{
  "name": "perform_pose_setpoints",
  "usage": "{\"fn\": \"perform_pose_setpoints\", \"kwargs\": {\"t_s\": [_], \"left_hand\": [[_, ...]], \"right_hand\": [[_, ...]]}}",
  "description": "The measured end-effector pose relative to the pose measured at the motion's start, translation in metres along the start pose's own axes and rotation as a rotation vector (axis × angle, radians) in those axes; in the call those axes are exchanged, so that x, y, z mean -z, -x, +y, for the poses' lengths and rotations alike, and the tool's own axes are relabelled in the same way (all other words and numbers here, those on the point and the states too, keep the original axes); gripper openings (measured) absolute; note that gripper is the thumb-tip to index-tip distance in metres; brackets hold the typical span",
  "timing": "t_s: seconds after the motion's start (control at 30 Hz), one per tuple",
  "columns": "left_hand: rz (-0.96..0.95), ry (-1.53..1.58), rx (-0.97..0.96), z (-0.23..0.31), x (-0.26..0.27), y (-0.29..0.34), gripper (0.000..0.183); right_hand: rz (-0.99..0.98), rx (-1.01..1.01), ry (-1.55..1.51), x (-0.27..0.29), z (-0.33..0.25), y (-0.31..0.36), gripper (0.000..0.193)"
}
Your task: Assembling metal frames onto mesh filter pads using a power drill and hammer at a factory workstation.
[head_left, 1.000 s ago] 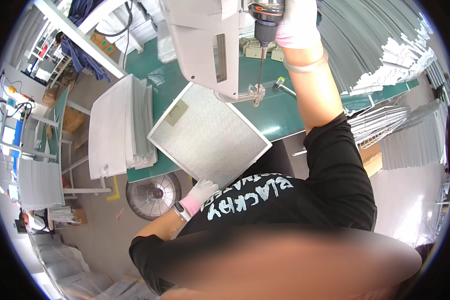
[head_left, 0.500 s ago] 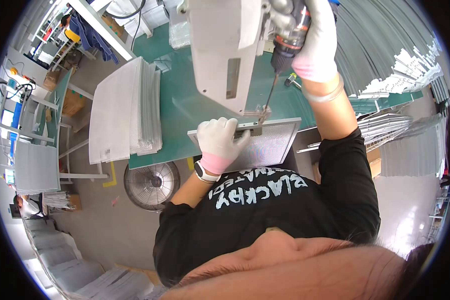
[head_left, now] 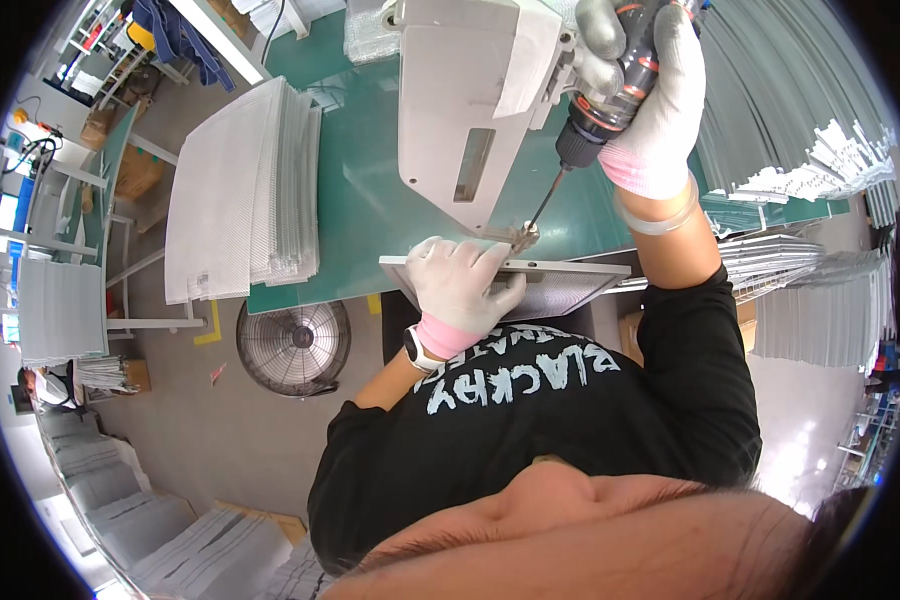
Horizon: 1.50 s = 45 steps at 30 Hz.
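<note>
My right hand (head_left: 670,110), in a white glove with a pink cuff, is wrapped round a black and orange power screwdriver (head_left: 605,115). Its long thin bit slants down to a small metal fitting (head_left: 523,238) at the lower tip of a white machine housing (head_left: 445,120). Just below that fitting, my left hand (head_left: 460,285), gloved the same way, grips the near-side frame of a mesh panel (head_left: 565,288). The panel is tilted at the table edge against my front, and my fingers hide its left part. Whether the bit touches a screw is too small to tell.
A stack of white mesh sheets (head_left: 235,190) stands on the left of the green table (head_left: 360,200). Many thin grey panels (head_left: 790,90) fill the right side. A round floor fan (head_left: 295,345) is below the table's left edge. Another person (head_left: 55,388) is far left.
The screwdriver and my right hand have shifted right in the picture, as has the machine housing. My left hand has moved slightly right, and the panel's mesh face now shows more steeply edge-on.
</note>
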<state>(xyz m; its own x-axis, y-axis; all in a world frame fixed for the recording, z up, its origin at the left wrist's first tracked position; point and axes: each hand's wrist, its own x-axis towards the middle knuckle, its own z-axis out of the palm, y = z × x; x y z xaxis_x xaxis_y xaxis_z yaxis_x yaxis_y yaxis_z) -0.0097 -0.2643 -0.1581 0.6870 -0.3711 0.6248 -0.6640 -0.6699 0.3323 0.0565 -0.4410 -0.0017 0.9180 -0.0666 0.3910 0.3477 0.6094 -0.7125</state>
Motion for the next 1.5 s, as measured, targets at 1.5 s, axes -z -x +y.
{"fn": "perform_pose_setpoints", "kwargs": {"t_s": [1.5], "left_hand": [[-0.113, 0.183, 0.015, -0.002, -0.004, -0.001, 0.026]], "right_hand": [[-0.346, -0.055, -0.064, 0.032, 0.045, 0.031, 0.069]]}}
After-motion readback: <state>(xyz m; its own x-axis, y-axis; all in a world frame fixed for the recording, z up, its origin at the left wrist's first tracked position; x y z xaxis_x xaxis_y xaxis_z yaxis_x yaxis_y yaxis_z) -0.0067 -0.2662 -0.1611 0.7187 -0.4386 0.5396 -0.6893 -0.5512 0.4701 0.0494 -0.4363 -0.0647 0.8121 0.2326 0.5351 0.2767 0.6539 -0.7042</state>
